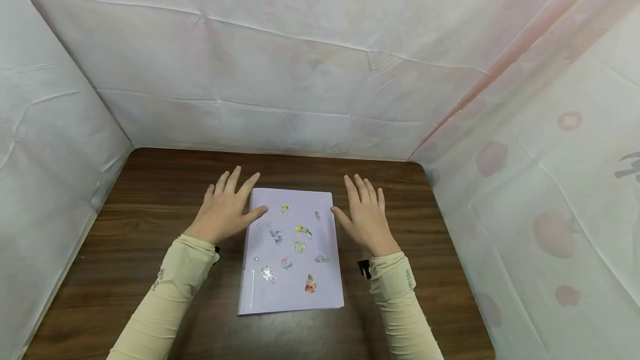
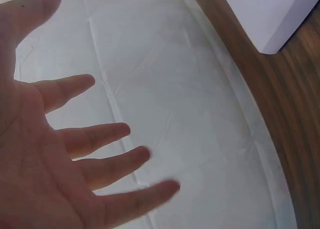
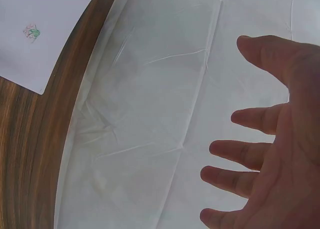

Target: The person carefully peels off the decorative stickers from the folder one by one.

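Observation:
A light purple binder (image 1: 295, 226) with several flower stickers lies closed on the brown wooden table. My left hand (image 1: 222, 213), fingers spread, is at the binder's left side, with its thumb over the upper left edge. On the opposite side, my right hand (image 1: 367, 218) holds its fingers extended, the thumb close to the right edge. Neither hand grips anything. The left wrist view shows the left palm (image 2: 45, 159) and a corner of the binder (image 2: 272, 19). In the right wrist view appear the right hand (image 3: 280, 154) and another binder corner (image 3: 40, 49).
White sheeting (image 1: 280, 82) stands behind the table (image 1: 410, 304), with more along both sides. The right sheet (image 1: 530, 193) carries faint red prints. Wood surface surrounds the binder, and the table's far edge lies beyond the hands.

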The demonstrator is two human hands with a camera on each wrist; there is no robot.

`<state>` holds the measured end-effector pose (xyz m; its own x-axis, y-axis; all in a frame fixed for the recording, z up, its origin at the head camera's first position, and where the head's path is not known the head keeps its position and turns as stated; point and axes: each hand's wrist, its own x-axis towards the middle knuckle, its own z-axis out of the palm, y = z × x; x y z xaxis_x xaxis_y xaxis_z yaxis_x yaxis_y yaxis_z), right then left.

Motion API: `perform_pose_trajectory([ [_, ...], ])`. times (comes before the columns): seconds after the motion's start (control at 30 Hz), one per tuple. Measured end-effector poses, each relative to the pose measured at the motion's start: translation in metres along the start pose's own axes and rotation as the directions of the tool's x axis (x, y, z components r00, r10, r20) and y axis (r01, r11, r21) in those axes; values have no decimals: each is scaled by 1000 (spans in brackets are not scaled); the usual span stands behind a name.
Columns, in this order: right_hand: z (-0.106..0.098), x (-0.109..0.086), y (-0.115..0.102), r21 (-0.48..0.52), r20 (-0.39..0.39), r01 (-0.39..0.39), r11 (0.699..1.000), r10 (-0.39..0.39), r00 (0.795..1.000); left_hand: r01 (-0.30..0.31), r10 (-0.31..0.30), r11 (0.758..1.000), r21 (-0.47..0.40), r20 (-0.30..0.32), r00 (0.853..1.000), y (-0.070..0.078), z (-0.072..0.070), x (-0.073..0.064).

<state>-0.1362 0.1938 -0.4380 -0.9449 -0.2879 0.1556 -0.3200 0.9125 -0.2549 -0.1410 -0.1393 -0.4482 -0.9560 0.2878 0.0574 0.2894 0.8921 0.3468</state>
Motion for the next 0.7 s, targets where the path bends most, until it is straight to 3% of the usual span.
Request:
perform_pose_trajectory([
  [0.17, 0, 1, 0, 17, -6, 7, 1000, -7, 1000, -18, 18, 1000, -22, 17, 1000, -4, 5, 0],
  [0.33, 0, 1, 1, 22, -47, 43, 999, -41, 998, 15, -11, 997, -74, 56, 998, -13, 18, -2],
  [0.5, 2, 2, 3, 9, -65, 70, 997, -70, 995, 60, -45, 990, -130, 112, 993, -25, 41, -5],
  [0.7, 4, 3, 3, 7, -35, 65, 998, -64, 997, 76, -51, 981, -176, 141, 989, -35, 70, -9],
])
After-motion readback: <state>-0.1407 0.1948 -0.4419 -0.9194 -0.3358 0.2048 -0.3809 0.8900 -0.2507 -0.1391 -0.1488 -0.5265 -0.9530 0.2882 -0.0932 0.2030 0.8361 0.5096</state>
